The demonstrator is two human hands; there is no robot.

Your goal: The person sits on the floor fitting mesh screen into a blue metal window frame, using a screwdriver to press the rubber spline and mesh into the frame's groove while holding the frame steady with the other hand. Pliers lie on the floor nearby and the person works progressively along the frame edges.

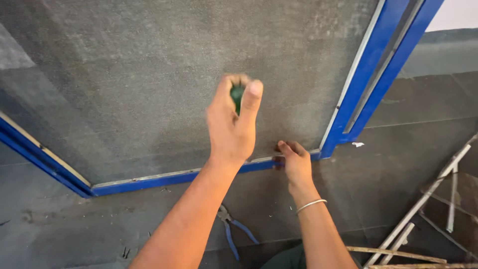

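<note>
A blue metal frame (164, 180) filled with grey mesh screen (149, 74) lies on the dark tiled floor. My left hand (231, 124) is raised above the mesh, blurred by motion, and is closed around a dark green tool handle (237, 94); the rest of the tool is hidden. My right hand (295, 162), with a metal bangle on its wrist, has its fingertips pinched on the frame's lower rail beside the thin metal strip (259, 159) that edges the mesh. Whether it pinches something small there I cannot tell.
Blue-handled pliers (233, 234) lie on the floor between my forearms. Thin metal strips (423, 201) and wooden sticks (398, 252) are strewn at the lower right. A small white scrap (357, 144) lies by the frame's corner.
</note>
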